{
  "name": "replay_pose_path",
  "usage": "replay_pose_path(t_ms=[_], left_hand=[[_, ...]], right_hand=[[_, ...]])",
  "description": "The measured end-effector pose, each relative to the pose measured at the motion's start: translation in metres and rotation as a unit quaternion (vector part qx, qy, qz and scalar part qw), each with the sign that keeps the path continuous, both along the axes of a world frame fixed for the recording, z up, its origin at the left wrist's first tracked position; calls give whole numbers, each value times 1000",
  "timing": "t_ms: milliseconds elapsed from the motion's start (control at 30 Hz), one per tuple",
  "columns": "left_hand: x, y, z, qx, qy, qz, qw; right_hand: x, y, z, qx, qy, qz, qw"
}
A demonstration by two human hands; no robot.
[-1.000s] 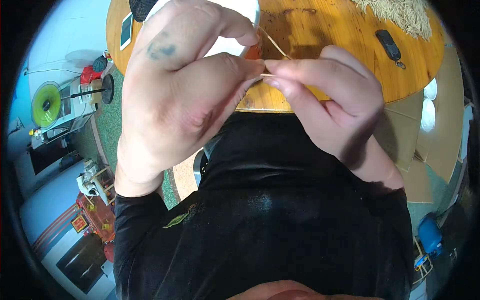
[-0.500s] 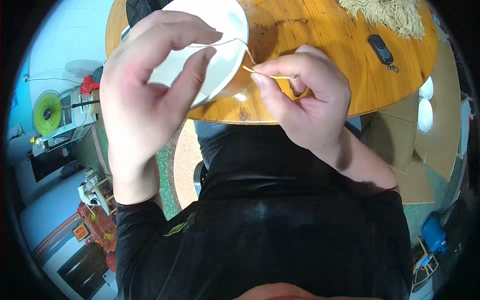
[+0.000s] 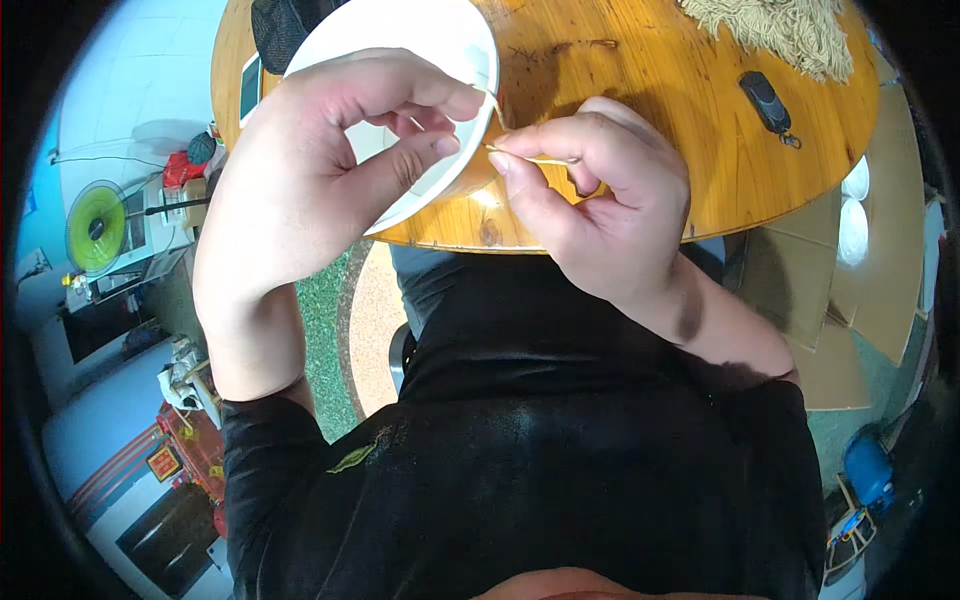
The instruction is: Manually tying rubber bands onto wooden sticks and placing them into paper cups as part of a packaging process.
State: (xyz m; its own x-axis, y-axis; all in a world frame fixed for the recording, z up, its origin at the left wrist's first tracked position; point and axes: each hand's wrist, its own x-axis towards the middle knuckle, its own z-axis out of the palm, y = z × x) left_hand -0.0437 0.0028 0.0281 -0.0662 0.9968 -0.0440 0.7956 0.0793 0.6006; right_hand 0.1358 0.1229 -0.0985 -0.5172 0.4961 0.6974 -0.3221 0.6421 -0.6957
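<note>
Head view: right hand [image 3: 600, 215] pinches thin pale strand [image 3: 535, 158] beside smooth white bowl [image 3: 410, 40].

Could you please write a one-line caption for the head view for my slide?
Left hand and right hand pinch a thin pale strand over a white bowl on a round wooden table.
</note>
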Motion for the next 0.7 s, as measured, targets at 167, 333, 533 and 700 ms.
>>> replay_pose_path(t_ms=[167, 333, 533, 700], left_hand=[[-1, 2, -3, -23, 12, -17, 1000], [1, 2, -3, -17, 22, -2, 1000], [3, -2, -4, 24, 4, -12, 1000], [3, -9, -7, 88, 14, -1, 996]], right_hand=[[-2, -3, -1, -2, -8, -7, 1000], [-1, -3, 3, 2, -13, -7, 1000], [3, -3, 8, -3, -33, -3, 999], [0, -2, 8, -50, 0, 36, 998]])
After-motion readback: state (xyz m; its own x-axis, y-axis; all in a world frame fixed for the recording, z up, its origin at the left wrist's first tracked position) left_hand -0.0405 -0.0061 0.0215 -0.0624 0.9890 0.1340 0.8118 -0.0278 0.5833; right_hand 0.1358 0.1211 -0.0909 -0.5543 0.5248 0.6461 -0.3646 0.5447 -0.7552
